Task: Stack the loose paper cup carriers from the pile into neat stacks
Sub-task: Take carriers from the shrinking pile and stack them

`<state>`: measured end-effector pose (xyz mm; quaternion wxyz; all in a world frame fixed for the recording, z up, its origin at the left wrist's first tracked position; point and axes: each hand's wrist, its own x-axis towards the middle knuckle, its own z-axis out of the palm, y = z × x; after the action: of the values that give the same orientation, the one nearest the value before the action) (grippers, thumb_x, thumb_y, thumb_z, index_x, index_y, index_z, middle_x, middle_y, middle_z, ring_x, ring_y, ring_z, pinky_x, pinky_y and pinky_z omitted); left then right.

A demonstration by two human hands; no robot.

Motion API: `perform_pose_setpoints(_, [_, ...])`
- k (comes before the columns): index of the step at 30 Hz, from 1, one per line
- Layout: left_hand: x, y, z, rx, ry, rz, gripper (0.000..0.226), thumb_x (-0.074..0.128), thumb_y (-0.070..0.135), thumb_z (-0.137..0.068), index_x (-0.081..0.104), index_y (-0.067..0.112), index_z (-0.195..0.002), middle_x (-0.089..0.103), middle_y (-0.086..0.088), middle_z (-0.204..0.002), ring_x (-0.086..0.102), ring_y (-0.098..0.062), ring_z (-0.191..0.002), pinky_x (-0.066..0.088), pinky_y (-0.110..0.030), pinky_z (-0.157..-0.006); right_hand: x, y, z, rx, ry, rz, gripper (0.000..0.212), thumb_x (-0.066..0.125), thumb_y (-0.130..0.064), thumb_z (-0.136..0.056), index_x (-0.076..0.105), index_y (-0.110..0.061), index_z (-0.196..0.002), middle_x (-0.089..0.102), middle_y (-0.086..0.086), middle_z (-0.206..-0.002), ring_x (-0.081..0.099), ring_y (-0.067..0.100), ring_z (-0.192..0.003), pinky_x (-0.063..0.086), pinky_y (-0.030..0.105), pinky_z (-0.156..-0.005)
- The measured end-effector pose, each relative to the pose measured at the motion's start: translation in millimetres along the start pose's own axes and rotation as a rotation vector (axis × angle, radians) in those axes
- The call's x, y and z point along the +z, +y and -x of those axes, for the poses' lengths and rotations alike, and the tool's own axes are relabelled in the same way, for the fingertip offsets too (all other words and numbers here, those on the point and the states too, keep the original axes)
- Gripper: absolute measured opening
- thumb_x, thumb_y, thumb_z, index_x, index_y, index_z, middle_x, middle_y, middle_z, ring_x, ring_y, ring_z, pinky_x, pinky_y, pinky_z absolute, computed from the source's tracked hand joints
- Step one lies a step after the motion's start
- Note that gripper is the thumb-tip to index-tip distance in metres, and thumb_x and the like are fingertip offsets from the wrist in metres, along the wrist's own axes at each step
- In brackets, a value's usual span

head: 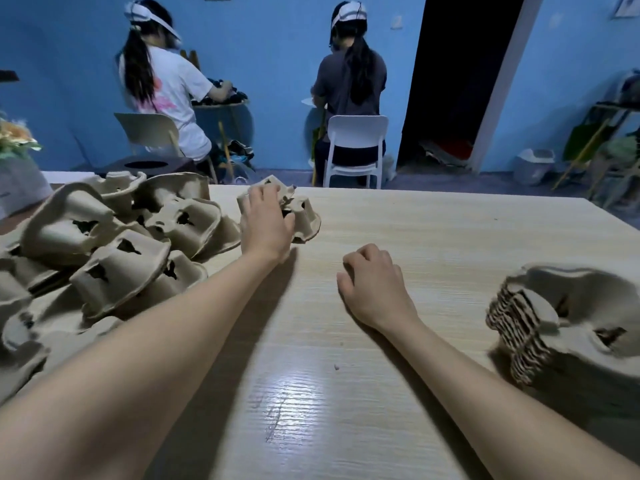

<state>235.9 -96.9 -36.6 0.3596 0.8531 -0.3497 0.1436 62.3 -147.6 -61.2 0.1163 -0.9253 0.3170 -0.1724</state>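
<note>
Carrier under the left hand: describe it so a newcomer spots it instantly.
Start at the wooden table and find the loose pile on its left side. At the pile's right edge, near the table's far edge, one carrier sits apart. It alone has the left hand gripping it.

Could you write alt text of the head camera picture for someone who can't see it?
A person's left hand grips a paper cup carrier beside a loose pile on a wooden table. The right hand rests loosely curled, holding nothing, with a neat stack at right. Two seated people face away.
</note>
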Motion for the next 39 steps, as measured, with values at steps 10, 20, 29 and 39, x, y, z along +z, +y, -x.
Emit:
perform_pose_setpoints(10, [11.5,-8.3,-18.9,-0.039,0.007,-0.067,0.008,0.048,0.015,-0.094,0.056,0.012,-0.095,0.061,-0.013,-0.100,0.056,-0.033,-0.093,0.044,-0.039,-0.072,0.0,1.4,1.0,0.006,-0.014,-0.002,0.036,0.038,-0.030,-0.095,0.051,-0.014,-0.123,0.043,0.005,-0.125,0.038,0.023,-0.115,0.031,0.036,-0.097])
perform_pose_setpoints(20, [-7.9,1.6,4.6,0.146,-0.015,-0.140,0.013,0.045,0.017,-0.097,0.053,0.008,-0.102,0.057,-0.013,-0.105,0.054,-0.030,-0.091,0.040,-0.039,-0.066,-0.9,-0.6,4.2,0.006,-0.021,0.000,0.036,0.037,-0.031,-0.095,0.051,-0.013,-0.124,0.044,0.005,-0.125,0.039,0.023,-0.116,0.033,0.036,-0.099])
perform_pose_setpoints(29, [10.6,-2.2,-10.3,0.093,0.008,-0.221,0.030,0.057,0.020,-0.091,0.049,0.013,-0.119,0.045,-0.009,-0.127,0.040,-0.027,-0.119,0.041,-0.039,-0.088,2.9,2.8,0.5,-0.017,0.004,-0.008,0.036,0.036,-0.031,-0.095,0.051,-0.015,-0.123,0.043,0.002,-0.124,0.038,0.021,-0.113,0.033,0.035,-0.097])
perform_pose_setpoints(39, [6.4,-4.2,-1.5,0.180,-0.035,-0.151,0.015,0.038,0.011,-0.096,0.049,0.006,-0.104,0.046,-0.012,-0.113,0.048,-0.031,-0.093,0.033,-0.036,-0.066,3.4,4.0,-0.5,-0.020,0.008,-0.011,0.036,0.036,-0.031,-0.095,0.049,-0.016,-0.125,0.042,0.002,-0.125,0.037,0.021,-0.114,0.033,0.034,-0.098])
